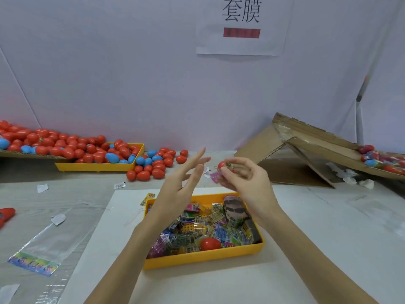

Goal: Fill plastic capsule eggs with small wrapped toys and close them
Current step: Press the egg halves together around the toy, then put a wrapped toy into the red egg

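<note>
My right hand (245, 178) is raised above the near yellow tray (203, 258) and pinches a red capsule egg (221, 165), with a small pink wrapped toy (215, 177) hanging under the fingers. My left hand (186, 181) hovers just left of it, fingers spread and holding nothing. The tray holds several small wrapped toys (197, 224) and one red egg half (210, 244).
A far yellow tray (96, 166) and a cardboard sheet at the left carry many red and blue eggs, and more lie loose (157, 165) beside it. A tilted cardboard box (306, 148) with bagged eggs stands at the right. Clear plastic bags (43, 244) lie at the left.
</note>
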`<state>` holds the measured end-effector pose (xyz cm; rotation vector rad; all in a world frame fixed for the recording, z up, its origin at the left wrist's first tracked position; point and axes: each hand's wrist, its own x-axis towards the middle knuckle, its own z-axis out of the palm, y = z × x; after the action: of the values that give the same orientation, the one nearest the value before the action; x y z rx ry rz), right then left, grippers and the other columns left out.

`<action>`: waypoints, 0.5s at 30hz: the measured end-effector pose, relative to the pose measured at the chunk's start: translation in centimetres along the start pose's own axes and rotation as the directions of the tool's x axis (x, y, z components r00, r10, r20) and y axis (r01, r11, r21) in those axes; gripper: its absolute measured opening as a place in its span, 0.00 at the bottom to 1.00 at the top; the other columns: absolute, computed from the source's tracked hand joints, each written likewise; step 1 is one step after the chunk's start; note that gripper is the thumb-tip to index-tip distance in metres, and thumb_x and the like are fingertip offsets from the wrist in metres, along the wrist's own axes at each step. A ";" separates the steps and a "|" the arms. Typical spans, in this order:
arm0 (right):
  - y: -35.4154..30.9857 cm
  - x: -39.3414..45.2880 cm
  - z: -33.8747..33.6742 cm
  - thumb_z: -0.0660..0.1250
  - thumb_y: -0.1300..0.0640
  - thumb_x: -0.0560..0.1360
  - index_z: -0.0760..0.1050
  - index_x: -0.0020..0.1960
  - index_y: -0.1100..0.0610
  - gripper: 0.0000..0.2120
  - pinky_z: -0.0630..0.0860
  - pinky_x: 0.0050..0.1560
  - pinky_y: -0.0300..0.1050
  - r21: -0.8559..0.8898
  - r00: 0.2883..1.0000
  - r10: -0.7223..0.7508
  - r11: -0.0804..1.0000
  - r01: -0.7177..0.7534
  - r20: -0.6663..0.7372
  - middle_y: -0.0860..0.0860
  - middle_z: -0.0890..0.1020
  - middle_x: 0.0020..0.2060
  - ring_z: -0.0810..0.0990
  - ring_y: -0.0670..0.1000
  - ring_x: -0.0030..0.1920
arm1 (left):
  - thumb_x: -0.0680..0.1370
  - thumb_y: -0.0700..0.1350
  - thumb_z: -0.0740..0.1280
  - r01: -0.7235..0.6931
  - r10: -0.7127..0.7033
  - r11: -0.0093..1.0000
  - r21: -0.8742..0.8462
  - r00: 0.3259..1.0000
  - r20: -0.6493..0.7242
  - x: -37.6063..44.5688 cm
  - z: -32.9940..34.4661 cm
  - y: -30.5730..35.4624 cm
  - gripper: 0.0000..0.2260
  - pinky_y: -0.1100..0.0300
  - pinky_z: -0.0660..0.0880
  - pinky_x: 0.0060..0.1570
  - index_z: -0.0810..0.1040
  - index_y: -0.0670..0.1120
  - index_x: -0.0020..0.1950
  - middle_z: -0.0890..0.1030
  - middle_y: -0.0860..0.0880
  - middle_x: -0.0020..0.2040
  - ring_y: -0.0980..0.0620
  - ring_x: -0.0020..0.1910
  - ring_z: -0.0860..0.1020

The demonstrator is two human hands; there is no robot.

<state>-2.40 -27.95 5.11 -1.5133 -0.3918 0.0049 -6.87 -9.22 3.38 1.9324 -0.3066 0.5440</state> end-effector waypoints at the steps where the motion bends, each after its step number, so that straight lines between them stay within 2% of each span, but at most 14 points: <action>1: -0.4 1.0 -0.5 0.75 0.56 0.78 0.78 0.59 0.51 0.11 0.83 0.52 0.39 -0.194 0.978 -0.176 0.969 0.152 -0.109 0.49 0.87 0.52 0.86 0.46 0.52 | 0.84 0.57 0.57 -0.004 0.004 1.000 0.026 1.000 -0.028 0.0 -0.1 -0.1 0.19 0.68 0.74 0.64 0.71 0.62 0.75 0.77 0.69 0.66 0.67 0.68 0.74; 3: -1.3 4.1 -2.1 0.74 0.60 0.78 0.75 0.58 0.51 0.12 0.79 0.52 0.35 -0.489 0.873 -0.455 0.810 0.323 -0.176 0.48 0.83 0.52 0.83 0.45 0.52 | 0.83 0.57 0.57 -0.023 0.029 0.996 0.082 0.997 -0.070 0.1 -0.3 -0.3 0.15 0.65 0.76 0.61 0.78 0.62 0.66 0.78 0.71 0.63 0.67 0.66 0.74; 4: -1.8 6.0 -3.2 0.73 0.62 0.78 0.75 0.59 0.53 0.12 0.78 0.53 0.36 -0.608 0.824 -0.538 0.718 0.339 -0.175 0.50 0.81 0.53 0.81 0.47 0.53 | 0.83 0.57 0.57 -0.023 0.030 0.996 0.087 0.997 -0.078 0.1 -0.3 -0.3 0.15 0.62 0.77 0.60 0.81 0.60 0.62 0.80 0.68 0.61 0.65 0.65 0.75; 6: -2.7 9.5 -5.4 0.69 0.66 0.80 0.74 0.60 0.57 0.11 0.76 0.57 0.42 -0.813 0.782 -0.601 0.532 0.238 -0.164 0.56 0.78 0.58 0.77 0.53 0.56 | 0.82 0.57 0.58 -0.015 0.021 0.996 0.088 0.997 -0.074 0.1 -0.3 -0.5 0.17 0.60 0.77 0.59 0.86 0.55 0.56 0.81 0.62 0.59 0.62 0.63 0.76; 8: -2.7 12.2 -7.3 0.65 0.66 0.81 0.73 0.65 0.60 0.13 0.72 0.62 0.48 -0.936 0.827 -0.529 0.352 0.008 -0.192 0.61 0.75 0.64 0.74 0.60 0.63 | 0.82 0.57 0.59 -0.021 0.028 0.994 0.111 0.998 -0.059 0.0 -0.3 -0.6 0.18 0.61 0.77 0.57 0.87 0.53 0.52 0.81 0.61 0.58 0.61 0.62 0.77; 10: -2.0 13.5 -7.8 0.64 0.66 0.81 0.70 0.71 0.61 0.18 0.67 0.71 0.58 -0.963 0.887 -0.377 0.148 -0.226 -0.266 0.65 0.70 0.72 0.69 0.67 0.70 | 0.81 0.57 0.60 -0.019 0.026 0.991 0.136 0.998 -0.049 0.0 -0.3 -0.5 0.18 0.63 0.76 0.56 0.87 0.52 0.51 0.80 0.61 0.57 0.61 0.61 0.76; 11: -1.6 13.5 -7.4 0.63 0.65 0.81 0.69 0.73 0.61 0.20 0.61 0.75 0.63 -0.959 0.904 -0.326 0.042 -0.280 -0.278 0.67 0.66 0.75 0.65 0.70 0.74 | 0.81 0.57 0.60 -0.014 0.021 0.989 0.147 0.999 -0.048 0.0 -0.3 -0.5 0.18 0.65 0.75 0.55 0.87 0.52 0.50 0.80 0.61 0.56 0.61 0.61 0.76; 13: -0.6 13.1 -5.9 0.62 0.62 0.81 0.69 0.74 0.61 0.21 0.50 0.79 0.68 -0.960 0.928 -0.306 -0.112 -0.255 -0.211 0.68 0.61 0.79 0.57 0.72 0.79 | 0.81 0.57 0.60 0.003 0.005 0.985 0.173 0.999 -0.047 0.0 -0.4 -0.6 0.18 0.68 0.74 0.53 0.87 0.51 0.49 0.80 0.62 0.55 0.62 0.61 0.76; 15: 0.8 12.6 -3.7 0.62 0.60 0.81 0.70 0.73 0.61 0.20 0.46 0.80 0.67 -0.979 0.950 -0.301 -0.157 -0.132 -0.080 0.67 0.61 0.79 0.55 0.70 0.80 | 0.83 0.56 0.61 0.037 -0.025 0.970 0.241 0.998 -0.052 0.0 -0.5 -0.9 0.17 0.68 0.74 0.51 0.87 0.51 0.49 0.80 0.61 0.54 0.62 0.58 0.76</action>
<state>10.50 -28.41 7.41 -3.0934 -0.1852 -0.8946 -6.57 -8.43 2.81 2.1521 -0.1847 0.6302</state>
